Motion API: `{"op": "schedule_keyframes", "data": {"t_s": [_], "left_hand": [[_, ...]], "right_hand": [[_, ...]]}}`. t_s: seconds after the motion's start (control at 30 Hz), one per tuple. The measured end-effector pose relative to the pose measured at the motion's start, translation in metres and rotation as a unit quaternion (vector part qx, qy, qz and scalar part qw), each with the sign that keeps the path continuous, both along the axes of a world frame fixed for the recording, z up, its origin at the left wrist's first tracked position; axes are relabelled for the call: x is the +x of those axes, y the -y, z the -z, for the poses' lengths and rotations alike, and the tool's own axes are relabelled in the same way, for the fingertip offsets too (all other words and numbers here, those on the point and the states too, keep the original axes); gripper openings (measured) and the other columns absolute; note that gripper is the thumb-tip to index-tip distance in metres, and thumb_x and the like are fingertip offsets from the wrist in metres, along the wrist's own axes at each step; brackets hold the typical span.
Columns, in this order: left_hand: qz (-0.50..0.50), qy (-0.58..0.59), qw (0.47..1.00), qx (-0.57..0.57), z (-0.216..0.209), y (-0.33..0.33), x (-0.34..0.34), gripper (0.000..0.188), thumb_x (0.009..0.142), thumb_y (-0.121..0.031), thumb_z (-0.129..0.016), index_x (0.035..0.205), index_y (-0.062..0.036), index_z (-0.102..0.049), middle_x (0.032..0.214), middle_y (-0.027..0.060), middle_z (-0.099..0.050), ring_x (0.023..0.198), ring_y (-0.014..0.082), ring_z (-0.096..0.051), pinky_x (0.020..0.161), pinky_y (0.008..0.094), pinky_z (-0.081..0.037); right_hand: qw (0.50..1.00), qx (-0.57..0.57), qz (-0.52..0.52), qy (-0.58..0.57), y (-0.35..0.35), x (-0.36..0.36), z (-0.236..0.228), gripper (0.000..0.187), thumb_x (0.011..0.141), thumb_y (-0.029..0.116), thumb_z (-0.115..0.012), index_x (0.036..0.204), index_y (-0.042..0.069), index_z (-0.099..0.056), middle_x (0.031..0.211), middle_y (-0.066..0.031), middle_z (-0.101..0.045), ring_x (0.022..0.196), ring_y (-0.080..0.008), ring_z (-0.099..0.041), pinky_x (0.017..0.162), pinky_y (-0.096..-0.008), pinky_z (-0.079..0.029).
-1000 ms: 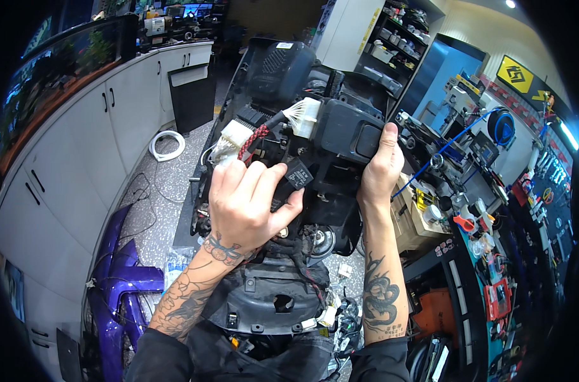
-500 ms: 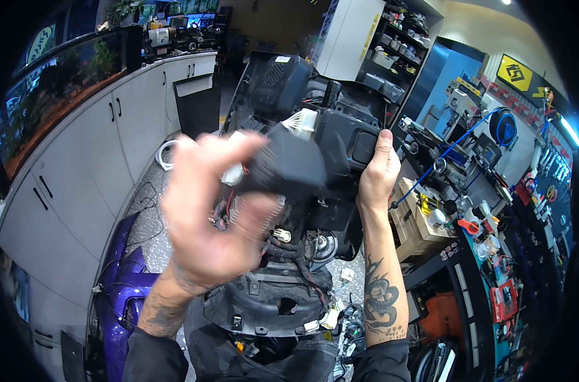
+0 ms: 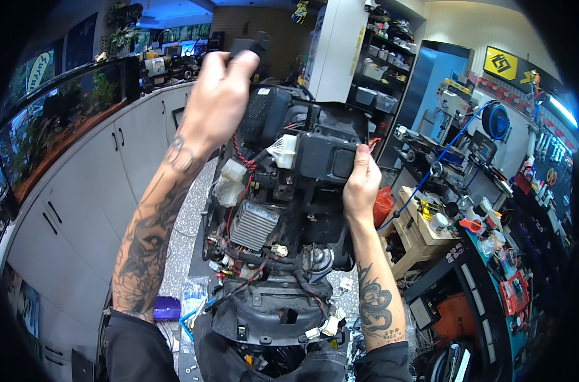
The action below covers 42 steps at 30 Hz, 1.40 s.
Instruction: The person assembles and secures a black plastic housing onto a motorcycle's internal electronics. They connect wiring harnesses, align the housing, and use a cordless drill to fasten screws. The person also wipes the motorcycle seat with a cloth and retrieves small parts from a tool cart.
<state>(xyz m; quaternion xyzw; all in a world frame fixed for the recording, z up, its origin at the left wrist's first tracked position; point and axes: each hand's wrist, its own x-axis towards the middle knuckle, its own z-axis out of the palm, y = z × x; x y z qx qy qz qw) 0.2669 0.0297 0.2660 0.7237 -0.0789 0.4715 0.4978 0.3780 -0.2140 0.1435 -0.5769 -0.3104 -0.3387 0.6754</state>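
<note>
A large black plastic vehicle body section (image 3: 273,296) with wiring stands in front of me. My right hand (image 3: 362,184) grips its right edge, the thumb lying on top beside a dark rectangular cover (image 3: 327,156). My left hand (image 3: 219,102) is raised beyond its upper left corner, thumb and fingers closed on a small black plastic part (image 3: 252,46); the fingers hide some of it. On the body section sit a finned grey metal unit (image 3: 254,226), a white multi-wire connector (image 3: 283,151), another pale connector (image 3: 231,178) and a round metal piece (image 3: 320,258).
White cabinets (image 3: 79,172) with an aquarium (image 3: 67,105) on top run along the left. At the right stand a wooden stand (image 3: 413,232), a tool-strewn bench (image 3: 493,254) and a blue hose (image 3: 439,156). Small parts and a purple piece (image 3: 167,308) lie low down.
My left hand has swung up and away from over the body section, carrying the black plastic part. The finned unit and connectors now show. My right hand still holds the edge.
</note>
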Motion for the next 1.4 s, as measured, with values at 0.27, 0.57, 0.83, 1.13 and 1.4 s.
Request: {"op": "schedule_keyframes", "data": {"t_s": [0.27, 0.57, 0.83, 1.13, 1.4], "left_hand": [[0.030, -0.066, 0.925, 0.373, -0.038, 0.021, 0.048, 0.040, 0.107, -0.040, -0.068, 0.116, -0.0006, -0.070, 0.094, 0.0165, -0.074, 0.086, 0.0253, -0.071, 0.081, 0.0383, -0.055], [0.114, -0.100, 0.893, 0.423, -0.050, 0.015, 0.044, 0.040, 0.105, -0.029, -0.073, 0.129, 0.0036, -0.072, 0.117, 0.0186, -0.079, 0.109, 0.0253, -0.076, 0.100, 0.0388, -0.058], [0.102, -0.219, 0.879, 0.410, -0.086, 0.034, 0.024, 0.040, 0.098, -0.024, -0.071, 0.126, 0.0030, -0.073, 0.105, 0.0108, -0.078, 0.097, 0.0171, -0.071, 0.090, 0.0347, -0.057], [0.077, -0.256, 0.867, 0.420, -0.087, 0.031, 0.037, 0.049, 0.102, -0.028, -0.061, 0.139, 0.0025, -0.071, 0.117, 0.0166, -0.079, 0.108, 0.0235, -0.075, 0.102, 0.0346, -0.056], [0.115, -0.265, 0.790, 0.540, -0.076, 0.033, 0.075, 0.053, 0.108, -0.026, -0.057, 0.156, -0.0043, -0.059, 0.140, 0.0228, -0.073, 0.132, 0.0326, -0.069, 0.115, 0.0432, -0.050]], "right_hand": [[1.000, 0.000, -0.003, -0.006, 0.000, -0.003, 0.000, 0.041, 0.119, 0.031, -0.054, 0.117, -0.007, -0.071, 0.094, -0.0004, -0.069, 0.088, -0.0086, -0.058, 0.080, -0.0269, -0.050], [1.000, -0.011, 0.013, -0.019, 0.000, -0.001, 0.004, 0.040, 0.118, 0.031, -0.057, 0.120, -0.006, -0.072, 0.091, -0.0025, -0.069, 0.085, -0.0097, -0.058, 0.078, -0.0274, -0.050], [0.999, -0.024, 0.018, -0.034, 0.002, 0.002, 0.006, 0.039, 0.117, 0.030, -0.058, 0.121, -0.006, -0.072, 0.093, -0.0034, -0.071, 0.087, -0.0095, -0.060, 0.079, -0.0269, -0.051], [0.999, -0.016, 0.004, -0.033, 0.003, 0.001, 0.008, 0.036, 0.117, 0.027, -0.057, 0.120, -0.006, -0.072, 0.096, -0.0029, -0.072, 0.090, -0.0102, -0.060, 0.081, -0.0279, -0.051], [1.000, -0.001, -0.006, -0.024, 0.000, -0.003, 0.004, 0.038, 0.119, 0.029, -0.054, 0.119, -0.006, -0.071, 0.098, -0.0024, -0.072, 0.093, -0.0105, -0.061, 0.085, -0.0274, -0.051]]}}
